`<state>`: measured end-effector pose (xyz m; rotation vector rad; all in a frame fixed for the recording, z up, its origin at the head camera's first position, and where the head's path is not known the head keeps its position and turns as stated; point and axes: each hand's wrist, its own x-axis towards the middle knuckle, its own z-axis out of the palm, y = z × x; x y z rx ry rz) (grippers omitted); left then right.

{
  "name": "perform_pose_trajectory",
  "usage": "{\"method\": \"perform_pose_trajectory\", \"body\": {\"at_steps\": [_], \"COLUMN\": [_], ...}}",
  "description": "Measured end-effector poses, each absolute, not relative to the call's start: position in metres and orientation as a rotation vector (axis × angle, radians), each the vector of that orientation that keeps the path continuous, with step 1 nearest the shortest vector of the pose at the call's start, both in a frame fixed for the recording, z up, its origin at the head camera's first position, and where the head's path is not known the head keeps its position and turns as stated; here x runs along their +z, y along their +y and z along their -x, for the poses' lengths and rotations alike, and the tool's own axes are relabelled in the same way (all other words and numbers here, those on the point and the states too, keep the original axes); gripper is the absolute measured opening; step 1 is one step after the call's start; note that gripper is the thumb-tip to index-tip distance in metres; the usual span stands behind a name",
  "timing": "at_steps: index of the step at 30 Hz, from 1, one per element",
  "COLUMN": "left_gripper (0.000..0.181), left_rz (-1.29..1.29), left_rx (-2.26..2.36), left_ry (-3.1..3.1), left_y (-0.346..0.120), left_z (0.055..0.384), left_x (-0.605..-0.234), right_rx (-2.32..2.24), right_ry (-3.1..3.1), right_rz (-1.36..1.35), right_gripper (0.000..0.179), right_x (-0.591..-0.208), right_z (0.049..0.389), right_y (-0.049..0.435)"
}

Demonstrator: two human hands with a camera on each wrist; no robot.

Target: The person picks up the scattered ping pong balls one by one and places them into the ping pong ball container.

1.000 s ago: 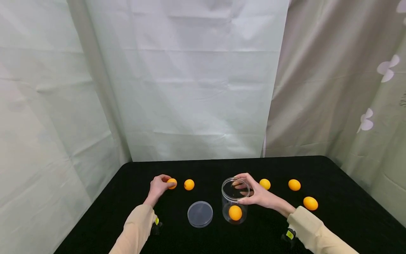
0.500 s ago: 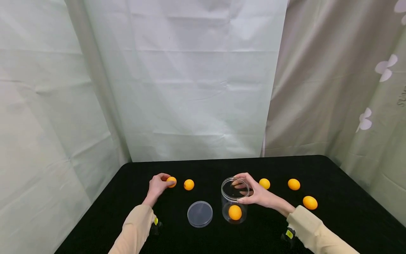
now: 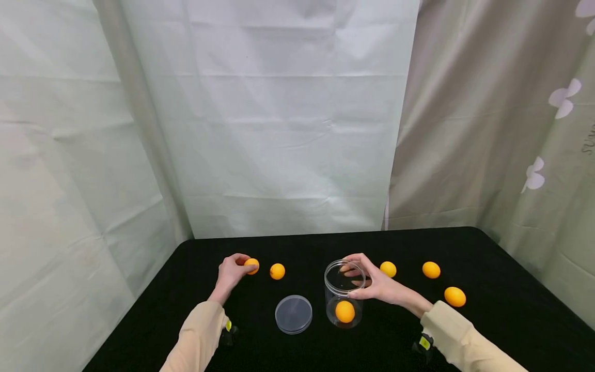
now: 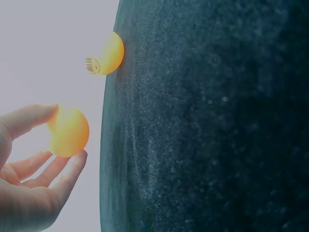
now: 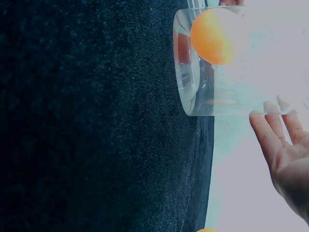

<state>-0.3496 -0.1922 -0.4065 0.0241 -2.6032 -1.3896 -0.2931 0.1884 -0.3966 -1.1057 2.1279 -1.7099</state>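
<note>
My left hand (image 3: 231, 273) pinches an orange table tennis ball (image 3: 251, 266) between thumb and fingertips. In the left wrist view this held ball (image 4: 71, 131) hangs just off the black tabletop. Beside it, a second printed ball (image 3: 277, 271) rests on the cloth. My right hand (image 3: 375, 281) grips the rim of a clear, lidless jar (image 3: 331, 305) from its right side. One orange ball (image 3: 345, 312) lies at the bottom of that upright jar. Seen from the right wrist, fingers (image 5: 270, 137) touch the jar's wall (image 5: 231, 104).
A round translucent lid (image 3: 293, 314) lies flat left of the jar. Several loose balls sit on the right: one ball (image 3: 388, 268) behind the right hand, another (image 3: 431, 270) farther out, and one (image 3: 455, 297) near the right sleeve. Pale curtains (image 3: 288, 129) hang behind the black table (image 3: 297, 356).
My left hand has lifted its ball very slightly. My right hand and the jar have stayed in place.
</note>
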Motion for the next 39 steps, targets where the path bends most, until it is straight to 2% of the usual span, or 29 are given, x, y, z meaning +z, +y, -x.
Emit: {"method": "perform_pose_trajectory", "body": {"at_steps": [39], "left_gripper": [0.033], "left_rz": [0.07], "left_rx": [-1.425], "left_ry": [-2.54], "left_y": [-0.175], "left_z": [0.344], "left_x": [-0.39], "right_rx": [-1.716], "right_ry": [2.11], "right_rz": [1.124], "right_gripper": [0.064], "right_x": [-0.4], "right_z": [0.296], "right_y": [0.19]}}
